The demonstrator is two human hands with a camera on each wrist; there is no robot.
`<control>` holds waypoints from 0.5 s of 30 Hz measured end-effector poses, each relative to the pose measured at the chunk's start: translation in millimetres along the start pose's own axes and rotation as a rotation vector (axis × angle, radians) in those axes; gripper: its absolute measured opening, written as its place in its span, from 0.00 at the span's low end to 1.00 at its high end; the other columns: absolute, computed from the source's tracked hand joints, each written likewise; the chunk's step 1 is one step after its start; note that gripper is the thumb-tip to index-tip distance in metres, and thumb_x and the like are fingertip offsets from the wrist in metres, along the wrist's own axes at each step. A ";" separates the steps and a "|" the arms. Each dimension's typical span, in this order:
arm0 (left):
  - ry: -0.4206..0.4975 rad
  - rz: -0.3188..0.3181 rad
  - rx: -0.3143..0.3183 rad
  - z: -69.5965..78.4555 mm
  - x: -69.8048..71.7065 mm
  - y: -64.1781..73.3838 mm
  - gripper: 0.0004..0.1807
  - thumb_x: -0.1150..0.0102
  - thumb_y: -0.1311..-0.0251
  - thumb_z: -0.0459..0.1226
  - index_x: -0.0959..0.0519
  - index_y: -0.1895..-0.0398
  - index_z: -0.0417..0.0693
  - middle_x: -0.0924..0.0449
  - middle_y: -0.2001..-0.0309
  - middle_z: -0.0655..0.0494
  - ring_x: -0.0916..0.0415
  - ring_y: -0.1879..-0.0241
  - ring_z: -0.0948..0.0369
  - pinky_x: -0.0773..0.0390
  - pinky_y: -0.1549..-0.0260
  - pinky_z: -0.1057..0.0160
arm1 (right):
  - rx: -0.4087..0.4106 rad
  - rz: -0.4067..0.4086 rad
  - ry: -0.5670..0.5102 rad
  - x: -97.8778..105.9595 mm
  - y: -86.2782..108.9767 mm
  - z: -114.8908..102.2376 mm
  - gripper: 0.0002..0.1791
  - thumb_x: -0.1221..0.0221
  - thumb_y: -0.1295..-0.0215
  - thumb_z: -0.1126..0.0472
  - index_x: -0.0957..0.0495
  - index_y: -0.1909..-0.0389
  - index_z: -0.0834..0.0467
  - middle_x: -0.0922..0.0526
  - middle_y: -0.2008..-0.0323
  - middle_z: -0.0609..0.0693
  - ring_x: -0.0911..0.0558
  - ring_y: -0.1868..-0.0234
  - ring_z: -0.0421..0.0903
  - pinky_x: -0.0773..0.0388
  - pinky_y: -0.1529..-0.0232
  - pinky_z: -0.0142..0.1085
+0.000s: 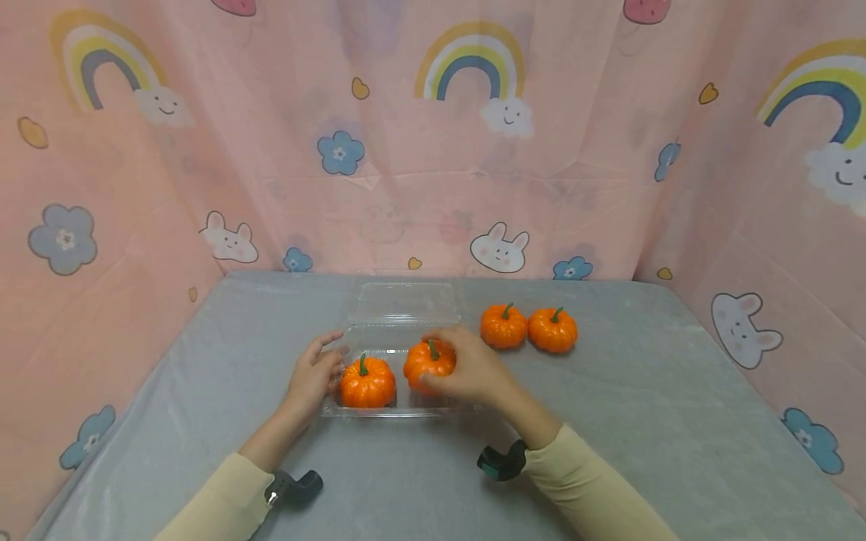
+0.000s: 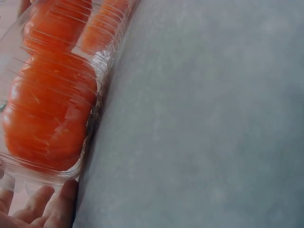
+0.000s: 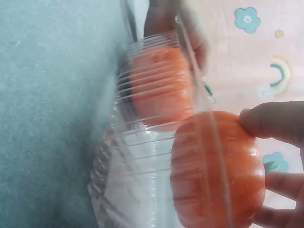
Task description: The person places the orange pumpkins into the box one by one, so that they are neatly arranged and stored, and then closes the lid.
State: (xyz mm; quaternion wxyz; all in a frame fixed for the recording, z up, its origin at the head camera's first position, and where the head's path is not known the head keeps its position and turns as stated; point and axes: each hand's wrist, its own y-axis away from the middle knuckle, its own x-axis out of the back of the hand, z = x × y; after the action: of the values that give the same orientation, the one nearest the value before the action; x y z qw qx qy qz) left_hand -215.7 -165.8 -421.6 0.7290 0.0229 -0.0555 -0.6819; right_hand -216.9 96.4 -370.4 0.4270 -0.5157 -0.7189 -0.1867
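Observation:
In the head view, my right hand (image 1: pixel 476 368) grips a small orange pumpkin (image 1: pixel 429 367) with a green stem, thumb on its near side and fingers behind. That pumpkin (image 3: pixel 216 171) is partly down in the right half of a clear plastic clamshell container (image 1: pixel 399 412), as the right wrist view shows. A second pumpkin (image 1: pixel 367 383) sits in the left half. My left hand (image 1: pixel 313 376) rests against the container's left end, its fingers (image 2: pixel 35 205) touching the wall below the rim in the left wrist view.
Two more pumpkins, one on the left (image 1: pixel 504 327) and one on the right (image 1: pixel 552 330), stand side by side behind my right hand. The container's open lid (image 1: pixel 404 300) lies back on the grey cloth (image 1: pixel 629 421). A pink patterned curtain (image 1: pixel 413 203) encloses the table.

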 end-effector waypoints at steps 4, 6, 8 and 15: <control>0.002 -0.004 -0.005 0.8 -0.5 0.1 0.27 0.58 0.34 0.32 0.39 0.31 0.46 0.32 0.35 0.37 0.41 0.78 0.69 0.37 0.80 0.75 | 0.000 -0.019 0.035 -4.7 -0.8 -0.7 0.30 0.31 0.53 0.49 0.23 0.46 0.48 0.21 0.46 0.47 0.24 0.47 0.47 0.25 0.45 0.45; 0.004 -0.001 -0.004 1.0 -0.7 0.6 0.27 0.58 0.34 0.32 0.38 0.31 0.46 0.32 0.36 0.37 0.41 0.79 0.69 0.37 0.80 0.75 | 0.020 -0.019 0.047 -6.7 -1.0 -0.5 0.29 0.31 0.53 0.49 0.22 0.47 0.49 0.21 0.46 0.48 0.23 0.47 0.47 0.25 0.46 0.45; -0.001 0.003 -0.003 0.8 -0.8 1.0 0.26 0.58 0.34 0.32 0.38 0.31 0.46 0.31 0.36 0.37 0.41 0.79 0.69 0.37 0.80 0.75 | 0.036 -0.021 0.059 -8.7 -1.1 -0.5 0.29 0.31 0.53 0.48 0.22 0.47 0.49 0.21 0.47 0.48 0.23 0.49 0.47 0.25 0.47 0.44; -0.011 0.004 -0.009 -0.9 -0.1 1.0 0.26 0.57 0.34 0.32 0.37 0.32 0.47 0.30 0.37 0.37 0.41 0.79 0.68 0.36 0.80 0.75 | 0.053 -0.056 0.053 -13.5 -1.0 -0.2 0.29 0.32 0.53 0.49 0.23 0.47 0.51 0.21 0.50 0.49 0.23 0.52 0.47 0.24 0.49 0.43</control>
State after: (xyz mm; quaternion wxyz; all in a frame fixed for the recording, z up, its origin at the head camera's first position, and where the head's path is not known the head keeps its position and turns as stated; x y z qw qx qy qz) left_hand -214.6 -165.6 -422.4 0.7300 0.0159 -0.0564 -0.6809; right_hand -216.3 88.0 -381.0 0.4540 -0.4788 -0.7261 -0.1932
